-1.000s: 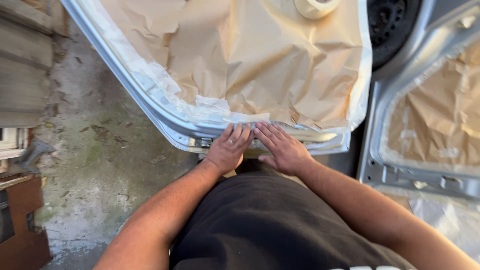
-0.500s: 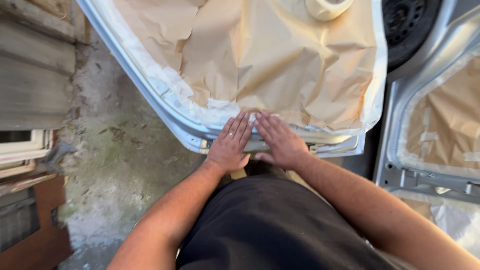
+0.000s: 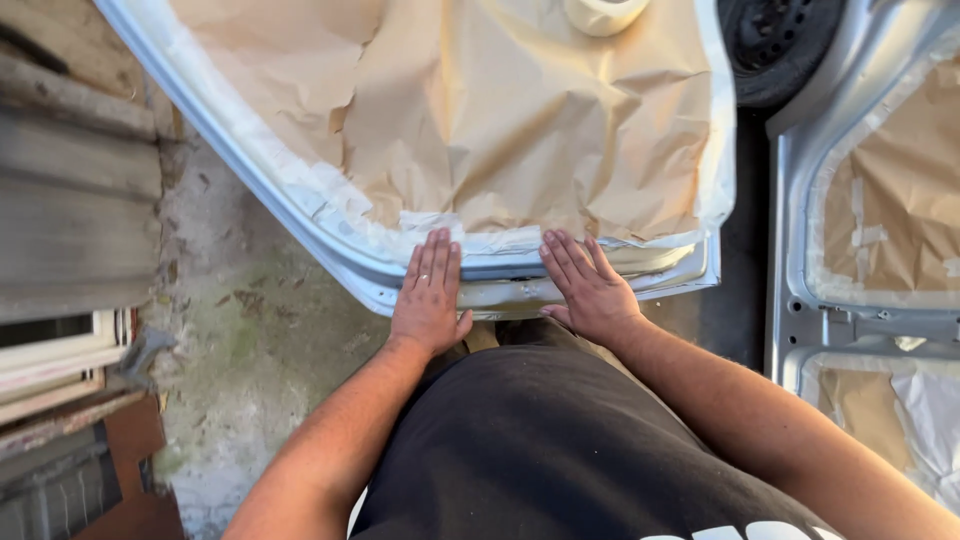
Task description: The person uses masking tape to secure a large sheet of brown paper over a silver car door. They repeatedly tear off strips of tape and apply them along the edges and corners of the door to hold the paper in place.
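Your left hand (image 3: 428,298) lies flat, fingers together and stretched out, on the near edge of the grey car panel (image 3: 250,175), its fingertips touching the strip of masking tape (image 3: 480,243) that borders the brown masking paper (image 3: 500,120). Your right hand (image 3: 590,290) rests flat on the same edge, a little apart from the left, fingers slightly spread; neither grip pinches anything. A tape roll (image 3: 605,14) sits on the paper's far side. A second masked panel (image 3: 880,200) lies to the right.

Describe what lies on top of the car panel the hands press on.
Crumpled brown masking paper covers the car panel, edged with pale tape; a tape roll sits on it. The panel's surface beneath is hidden.
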